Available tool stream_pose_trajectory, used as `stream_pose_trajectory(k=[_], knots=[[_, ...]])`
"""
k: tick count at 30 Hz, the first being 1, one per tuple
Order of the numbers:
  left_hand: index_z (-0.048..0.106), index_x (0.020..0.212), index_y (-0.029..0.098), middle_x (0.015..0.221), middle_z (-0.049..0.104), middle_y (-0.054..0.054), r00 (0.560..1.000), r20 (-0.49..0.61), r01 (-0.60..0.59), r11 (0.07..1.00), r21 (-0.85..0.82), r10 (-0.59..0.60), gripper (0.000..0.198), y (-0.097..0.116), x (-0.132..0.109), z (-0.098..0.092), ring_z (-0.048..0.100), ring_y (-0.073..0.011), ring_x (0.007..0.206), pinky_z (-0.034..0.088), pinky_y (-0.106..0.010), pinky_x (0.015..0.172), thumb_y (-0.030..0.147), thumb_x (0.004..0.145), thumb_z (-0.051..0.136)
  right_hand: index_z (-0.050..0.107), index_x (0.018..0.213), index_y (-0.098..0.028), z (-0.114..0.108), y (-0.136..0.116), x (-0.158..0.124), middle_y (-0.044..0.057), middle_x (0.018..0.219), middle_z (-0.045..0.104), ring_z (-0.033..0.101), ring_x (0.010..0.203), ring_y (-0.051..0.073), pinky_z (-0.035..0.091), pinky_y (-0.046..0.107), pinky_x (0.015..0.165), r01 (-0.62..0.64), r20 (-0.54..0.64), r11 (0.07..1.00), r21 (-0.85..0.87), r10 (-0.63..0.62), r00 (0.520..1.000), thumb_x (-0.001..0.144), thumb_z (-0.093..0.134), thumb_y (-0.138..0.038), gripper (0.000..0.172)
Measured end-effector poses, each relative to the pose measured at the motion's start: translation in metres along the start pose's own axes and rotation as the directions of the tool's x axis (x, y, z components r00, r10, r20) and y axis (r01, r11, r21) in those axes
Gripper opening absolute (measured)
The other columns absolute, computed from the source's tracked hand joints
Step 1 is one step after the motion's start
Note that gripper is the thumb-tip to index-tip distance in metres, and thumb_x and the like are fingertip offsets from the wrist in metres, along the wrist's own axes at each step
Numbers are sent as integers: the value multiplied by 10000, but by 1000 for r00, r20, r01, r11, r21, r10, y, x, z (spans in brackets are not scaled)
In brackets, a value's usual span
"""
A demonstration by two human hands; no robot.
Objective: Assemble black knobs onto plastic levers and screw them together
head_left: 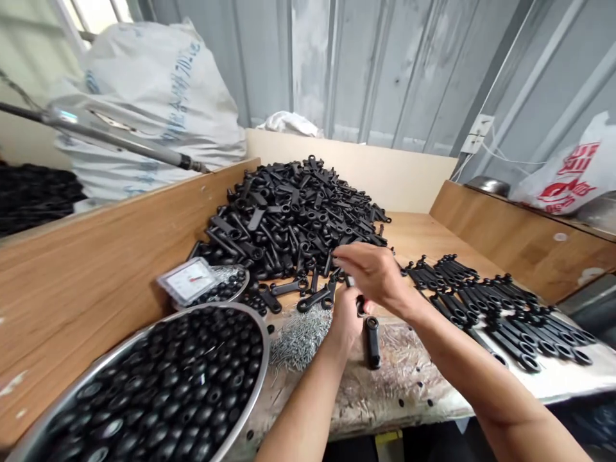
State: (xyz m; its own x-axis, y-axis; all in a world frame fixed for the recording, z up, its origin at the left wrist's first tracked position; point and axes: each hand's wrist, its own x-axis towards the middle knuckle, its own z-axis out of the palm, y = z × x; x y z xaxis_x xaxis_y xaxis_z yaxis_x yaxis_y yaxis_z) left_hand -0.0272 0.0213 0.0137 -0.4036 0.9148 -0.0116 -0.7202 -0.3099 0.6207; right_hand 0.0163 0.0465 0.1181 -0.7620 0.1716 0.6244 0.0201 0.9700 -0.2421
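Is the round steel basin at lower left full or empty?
Full: black round knobs fill the steel basin up to its rim.

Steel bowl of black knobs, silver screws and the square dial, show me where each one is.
Steel bowl (265, 350), head view, on its rim.
Silver screws (299, 340), head view, middle of the heap.
Square dial (188, 281), head view, on its white face.
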Motion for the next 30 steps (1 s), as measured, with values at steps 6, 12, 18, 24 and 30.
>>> stream_pose_trajectory(k=[6, 12, 18, 24, 30], knots=[[541, 914, 138, 507, 445, 46, 986, 159, -50, 998, -30, 55, 247, 9, -7, 3, 325, -61, 367, 252, -198, 401, 176, 671, 553, 640, 787, -158, -19, 58, -72, -17, 659, 581, 523, 613, 108, 372, 187, 578, -296, -22, 934, 199, 306, 952, 822, 551, -229, 119], [572, 919, 140, 503, 436, 48, 963, 151, -217, 974, -61, 224, 246, 39, -8, -4, 307, -59, 376, 252, -199, 409, 162, 678, 524, 633, 787, -169, 26, 50, -86, 9, 706, 619, 555, 657, 135, 337, 200, 559, -330, 335, 943, -51, 327, 884, 834, 487, -189, 155], [593, 909, 139, 523, 394, 55, 928, 123, -338, 933, -122, 352, 240, 61, -10, -10, 280, -51, 376, 264, -199, 406, 132, 705, 467, 660, 825, -181, 45, 33, -70, 78, 841, 660, 602, 815, 231, 410, 258, 623, -118, 613, 952, -284, 275, 740, 756, 509, -136, 172], [603, 933, 144, 518, 403, 48, 952, 124, -271, 958, -91, 281, 270, 47, -6, -6, 296, -57, 372, 263, -201, 403, 126, 702, 463, 646, 932, -148, 70, 42, -74, 115, 920, 634, 576, 889, 258, 448, 276, 637, -118, 581, 940, -321, 294, 759, 744, 476, -90, 260], [608, 908, 139, 514, 397, 48, 960, 90, -260, 964, -58, 264, 250, 46, -5, -6, 289, -56, 372, 278, -200, 407, 128, 707, 460, 642, 963, -138, 87, 54, -76, 118, 951, 628, 577, 885, 239, 445, 275, 694, -133, 588, 956, -260, 266, 764, 753, 449, -84, 291]])
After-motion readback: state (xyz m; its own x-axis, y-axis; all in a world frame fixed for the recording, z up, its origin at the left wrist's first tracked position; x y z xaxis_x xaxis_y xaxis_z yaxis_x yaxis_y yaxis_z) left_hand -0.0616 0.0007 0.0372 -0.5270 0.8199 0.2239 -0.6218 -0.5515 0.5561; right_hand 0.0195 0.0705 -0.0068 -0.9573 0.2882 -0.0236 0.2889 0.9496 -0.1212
